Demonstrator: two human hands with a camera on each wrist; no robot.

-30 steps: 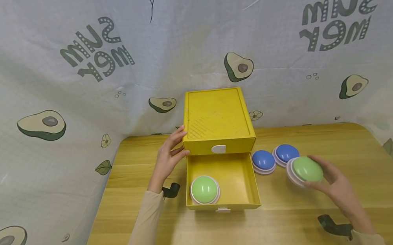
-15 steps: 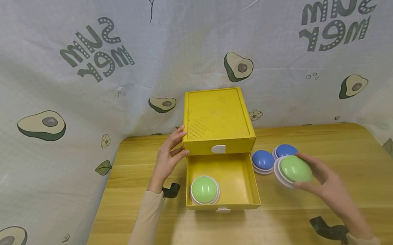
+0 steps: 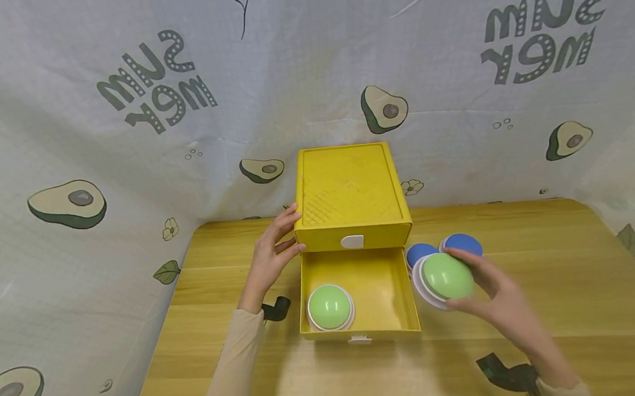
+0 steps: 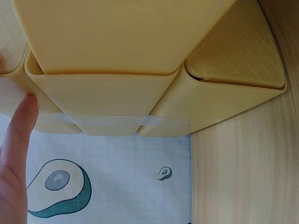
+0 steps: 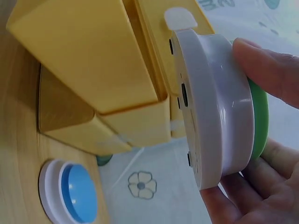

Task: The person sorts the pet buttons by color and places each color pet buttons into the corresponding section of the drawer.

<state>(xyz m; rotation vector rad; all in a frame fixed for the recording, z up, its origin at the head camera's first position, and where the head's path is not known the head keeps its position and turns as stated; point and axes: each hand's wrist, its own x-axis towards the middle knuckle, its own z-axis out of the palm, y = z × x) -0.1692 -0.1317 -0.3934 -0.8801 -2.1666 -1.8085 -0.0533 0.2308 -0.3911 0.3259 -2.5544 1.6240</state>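
I see my right hand [image 3: 489, 286] gripping a smooth green-domed button [image 3: 447, 276], stepped white base [image 5: 208, 107] tilted, just beside the yellow drawer [image 3: 380, 287]; my left hand [image 3: 269, 250], fingers spread, touches the crosshatch-topped box [image 3: 351, 185]; a second green button [image 3: 329, 307] sits in the drawer; two blue buttons [image 3: 464, 245], partly hidden, seem to rest on the wood-grained worktop [image 3: 336, 387].

Cloth backdrop [image 3: 305, 65]: pale, avocado-printed, upper frame
Lettering [image 3: 541, 7]: grey, mirrored, upper left and right
Table [image 3: 558, 251]: wood-grained, lower frame
Light: soft sheen [image 3: 346, 377], lower middle
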